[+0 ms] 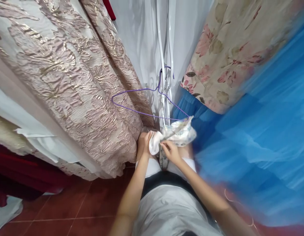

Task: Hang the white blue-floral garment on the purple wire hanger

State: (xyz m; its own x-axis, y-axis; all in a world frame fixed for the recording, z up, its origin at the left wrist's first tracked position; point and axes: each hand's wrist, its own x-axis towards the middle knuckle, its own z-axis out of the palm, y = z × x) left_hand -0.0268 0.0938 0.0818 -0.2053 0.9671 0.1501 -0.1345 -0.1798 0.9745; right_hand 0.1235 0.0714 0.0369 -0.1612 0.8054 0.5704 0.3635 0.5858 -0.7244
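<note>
A white garment with a faint pattern [180,132] is bunched up in front of my knees. One end of it hangs over the right corner of a thin purple wire hanger [134,89]. The left corner of the hanger has no cloth on it. My left hand [145,144] grips the bunched left part of the garment. My right hand [171,152] pinches the cloth beside it between thumb and fingers. Behind the hanger, narrow white straps [161,49] hang down, close to its hook.
A pink and gold brocade garment [68,72] hangs on the left. To the right are a floral cloth [223,62] and a large blue tulle garment [260,147]. White fabric [137,36] hangs at the back. Red tiles [93,203] cover the floor.
</note>
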